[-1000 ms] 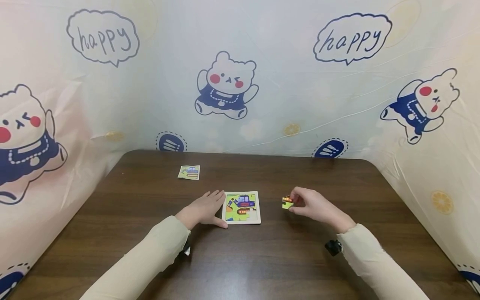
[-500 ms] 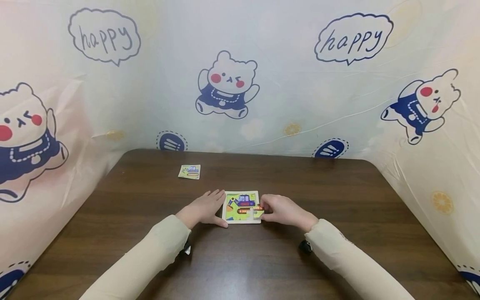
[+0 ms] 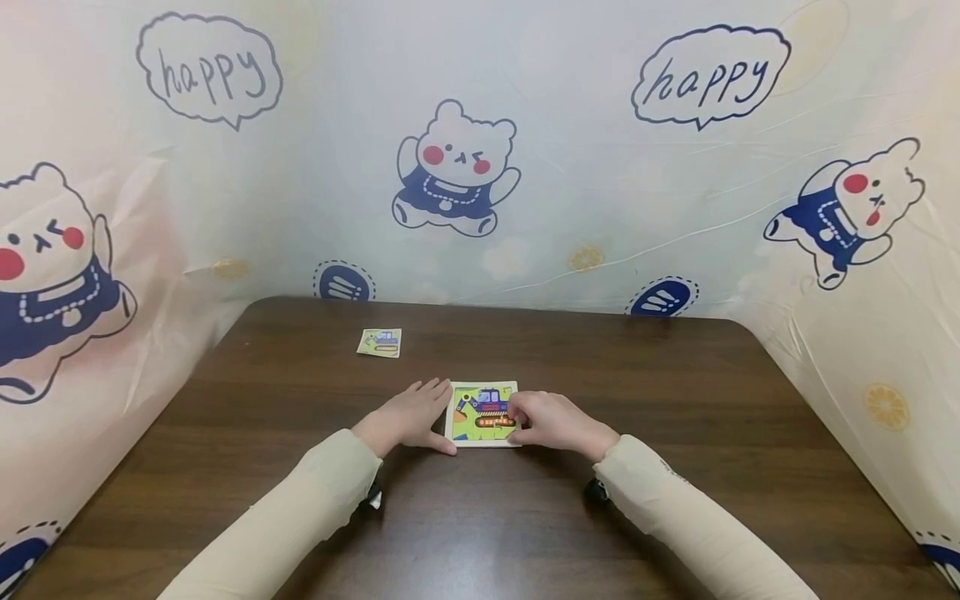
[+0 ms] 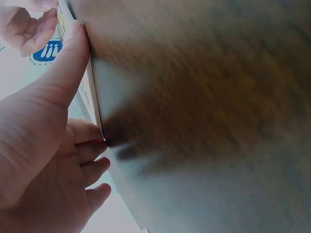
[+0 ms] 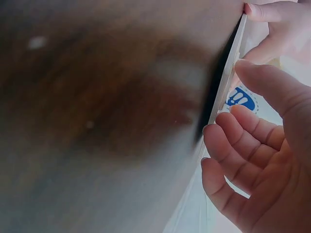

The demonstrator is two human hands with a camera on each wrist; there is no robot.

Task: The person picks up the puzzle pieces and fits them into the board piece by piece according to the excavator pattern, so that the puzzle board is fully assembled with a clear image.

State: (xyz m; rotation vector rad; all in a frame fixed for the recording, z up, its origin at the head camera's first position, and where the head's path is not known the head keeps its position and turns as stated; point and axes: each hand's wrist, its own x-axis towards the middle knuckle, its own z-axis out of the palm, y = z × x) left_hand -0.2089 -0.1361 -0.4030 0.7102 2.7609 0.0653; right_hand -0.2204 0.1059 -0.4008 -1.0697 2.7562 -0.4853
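Observation:
A square jigsaw puzzle (image 3: 480, 402) of a purple excavator on green lies in a white tray (image 3: 480, 444) at mid-table. My left hand (image 3: 405, 421) rests with straight fingers at the tray's left edge, thumb at its near corner. On the other side, my right hand (image 3: 564, 425) has thumb and curled fingers on the puzzle piece (image 3: 507, 427) at the lower right, which sits in the picture and is partly covered by the fingers. In the right wrist view, the thumb (image 5: 257, 75) reaches over the tray edge (image 5: 226, 80), and the piece itself is hidden.
A small excavator picture card (image 3: 379, 342) lies farther back, left of the tray. The dark wooden table (image 3: 480, 525) ends at a fabric backdrop (image 3: 555, 192) printed with bears, which also rises on both sides.
My right hand has moved left from the bare table to the tray, bringing the puzzle piece into the lower right gap. My left hand has stayed at the tray's left edge.

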